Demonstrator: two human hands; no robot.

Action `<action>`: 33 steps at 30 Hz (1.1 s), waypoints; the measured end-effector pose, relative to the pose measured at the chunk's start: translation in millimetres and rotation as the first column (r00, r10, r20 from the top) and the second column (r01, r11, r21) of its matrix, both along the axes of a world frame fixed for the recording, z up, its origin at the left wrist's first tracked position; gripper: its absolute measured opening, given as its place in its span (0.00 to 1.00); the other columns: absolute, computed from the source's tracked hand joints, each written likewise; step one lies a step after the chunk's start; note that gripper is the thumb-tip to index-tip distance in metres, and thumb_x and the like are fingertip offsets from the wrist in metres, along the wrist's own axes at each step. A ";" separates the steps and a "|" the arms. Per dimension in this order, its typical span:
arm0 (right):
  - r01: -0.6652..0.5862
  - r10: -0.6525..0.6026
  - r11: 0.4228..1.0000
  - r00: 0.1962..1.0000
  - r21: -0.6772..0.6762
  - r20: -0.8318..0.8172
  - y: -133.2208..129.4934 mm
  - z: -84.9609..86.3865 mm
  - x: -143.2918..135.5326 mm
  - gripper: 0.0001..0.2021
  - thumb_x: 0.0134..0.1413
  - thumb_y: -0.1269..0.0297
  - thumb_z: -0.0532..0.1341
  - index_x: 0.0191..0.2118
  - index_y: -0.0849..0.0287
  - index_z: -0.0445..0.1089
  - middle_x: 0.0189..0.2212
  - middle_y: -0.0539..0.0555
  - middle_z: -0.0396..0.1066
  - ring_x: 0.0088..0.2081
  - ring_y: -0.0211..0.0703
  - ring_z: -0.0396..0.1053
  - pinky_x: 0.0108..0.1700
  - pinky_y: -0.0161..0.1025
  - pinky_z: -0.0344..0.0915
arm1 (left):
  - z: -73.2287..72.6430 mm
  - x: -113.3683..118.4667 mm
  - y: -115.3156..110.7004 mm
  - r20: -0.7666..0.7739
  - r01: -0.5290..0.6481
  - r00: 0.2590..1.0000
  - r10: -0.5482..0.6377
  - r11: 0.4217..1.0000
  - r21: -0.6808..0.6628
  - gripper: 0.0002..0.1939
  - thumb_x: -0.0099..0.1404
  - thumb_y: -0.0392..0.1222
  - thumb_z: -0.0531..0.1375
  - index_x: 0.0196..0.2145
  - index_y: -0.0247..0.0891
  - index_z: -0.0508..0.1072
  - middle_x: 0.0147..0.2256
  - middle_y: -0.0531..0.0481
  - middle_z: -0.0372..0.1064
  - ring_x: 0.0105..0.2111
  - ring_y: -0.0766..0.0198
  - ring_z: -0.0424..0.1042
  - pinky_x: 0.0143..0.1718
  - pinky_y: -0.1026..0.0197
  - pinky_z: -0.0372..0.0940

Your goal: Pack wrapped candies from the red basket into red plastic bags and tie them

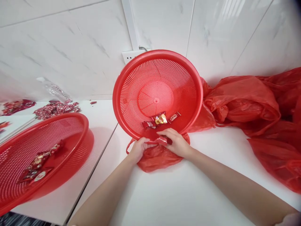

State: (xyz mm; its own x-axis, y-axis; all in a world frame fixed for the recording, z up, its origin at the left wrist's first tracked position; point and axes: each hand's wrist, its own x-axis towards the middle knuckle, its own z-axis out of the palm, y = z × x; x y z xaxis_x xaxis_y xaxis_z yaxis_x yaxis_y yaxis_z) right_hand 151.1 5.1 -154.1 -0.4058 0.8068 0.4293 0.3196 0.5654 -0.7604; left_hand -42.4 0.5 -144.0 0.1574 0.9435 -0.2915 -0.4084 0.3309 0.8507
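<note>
A red mesh plastic basket [162, 91] stands tilted, its opening facing me. Several wrapped sweets lie on its lower wall, among them a gold-and-red one [161, 119] and a narrow red one [174, 117]. Below the front rim lies a red plastic bag [162, 159], one handle loop showing at its left. My left hand [138, 149] is closed at the bag's mouth, right against the basket rim; its fingertips are partly hidden. Between the fingers of my right hand [176, 142] is a red-wrapped sweet [161, 140], just above the bag.
Another red basket [77, 121] with several sweets stands at the left. Behind it lie a clear plastic bottle [53, 89] and patterned red wrappers [55, 110]. Filled red plastic bags [244, 100] crowd the right side. A wall socket [129, 56] sits behind the middle basket.
</note>
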 end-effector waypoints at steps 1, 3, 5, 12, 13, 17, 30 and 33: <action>-0.010 -0.006 0.994 0.990 -0.112 -0.141 -1.2 1.1 -2.7 0.20 0.55 0.57 0.63 0.52 0.56 0.68 0.46 0.57 0.72 0.48 0.47 0.69 0.54 0.46 0.64 | 0.6 -0.2 1.1 0.011 -0.018 1.000 0.018 1.000 0.003 0.15 0.49 0.33 0.58 0.36 0.32 0.76 0.35 0.43 0.78 0.44 0.47 0.75 0.49 0.44 0.68; -0.115 -0.033 0.927 0.923 -0.357 -0.384 -3.9 1.6 -9.6 0.20 0.51 0.54 0.65 0.49 0.58 0.70 0.42 0.56 0.74 0.43 0.45 0.72 0.48 0.43 0.67 | 1.9 -1.0 3.2 0.029 -0.030 0.999 0.030 0.999 -0.019 0.16 0.49 0.34 0.57 0.36 0.31 0.76 0.36 0.42 0.78 0.44 0.47 0.75 0.48 0.45 0.69; -0.308 -0.031 0.794 0.841 -0.524 -0.540 -6.1 -0.3 -16.1 0.20 0.51 0.51 0.64 0.45 0.60 0.71 0.37 0.55 0.75 0.38 0.42 0.72 0.44 0.40 0.68 | 2.8 -2.2 5.0 0.045 -0.016 0.999 0.019 0.998 -0.069 0.15 0.49 0.34 0.56 0.35 0.31 0.76 0.36 0.42 0.78 0.43 0.48 0.76 0.47 0.46 0.69; -0.578 -0.027 0.497 0.735 -0.647 -0.678 -4.6 -0.9 -12.6 0.20 0.54 0.50 0.62 0.45 0.59 0.67 0.26 0.51 0.74 0.24 0.36 0.70 0.24 0.31 0.66 | 1.9 -4.7 6.6 0.125 -0.012 0.992 0.017 0.999 -0.043 0.17 0.51 0.33 0.55 0.39 0.30 0.76 0.40 0.42 0.78 0.46 0.49 0.74 0.51 0.48 0.67; -0.581 -0.005 0.486 0.745 -0.653 -0.667 -4.3 0.2 -10.9 0.20 0.54 0.50 0.63 0.46 0.59 0.66 0.23 0.49 0.73 0.22 0.36 0.70 0.22 0.31 0.65 | 1.7 -4.7 6.5 0.129 -0.017 0.991 0.020 0.999 -0.029 0.18 0.51 0.33 0.55 0.40 0.30 0.76 0.40 0.42 0.78 0.46 0.49 0.74 0.52 0.48 0.66; -0.560 0.095 0.508 0.792 -0.655 -0.603 -4.5 0.8 -9.4 0.20 0.52 0.53 0.65 0.45 0.60 0.65 0.19 0.46 0.71 0.18 0.36 0.69 0.20 0.31 0.66 | 1.3 -6.3 6.7 0.125 0.022 0.992 -0.015 0.998 -0.054 0.19 0.51 0.34 0.56 0.41 0.30 0.76 0.41 0.41 0.78 0.47 0.47 0.73 0.52 0.47 0.65; -0.380 -0.037 0.695 0.829 -0.610 -0.559 -3.0 -6.6 -12.2 0.22 0.47 0.56 0.69 0.46 0.58 0.66 0.25 0.46 0.73 0.21 0.31 0.66 0.25 0.30 0.63 | -4.4 -5.4 5.4 0.113 -0.091 0.991 0.074 0.984 0.152 0.21 0.50 0.34 0.59 0.45 0.34 0.75 0.42 0.44 0.77 0.48 0.48 0.73 0.50 0.46 0.67; -0.420 0.004 0.713 0.803 -0.562 -0.595 -1.0 -10.5 -12.8 0.21 0.39 0.63 0.73 0.41 0.58 0.69 0.37 0.50 0.75 0.34 0.35 0.71 0.39 0.33 0.67 | -5.3 -9.8 9.7 0.109 -0.143 0.986 0.124 0.972 0.185 0.21 0.50 0.34 0.59 0.44 0.35 0.75 0.41 0.45 0.78 0.47 0.48 0.74 0.50 0.46 0.67</action>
State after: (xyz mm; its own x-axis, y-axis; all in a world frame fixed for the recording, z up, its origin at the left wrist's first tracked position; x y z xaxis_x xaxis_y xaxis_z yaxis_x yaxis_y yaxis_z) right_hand 138.3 4.2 -164.6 -0.4835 0.8746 0.0351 -0.3017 -0.1289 -0.9446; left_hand -52.3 10.2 -149.3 0.0443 0.9947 -0.0925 -0.5203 0.1020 0.8478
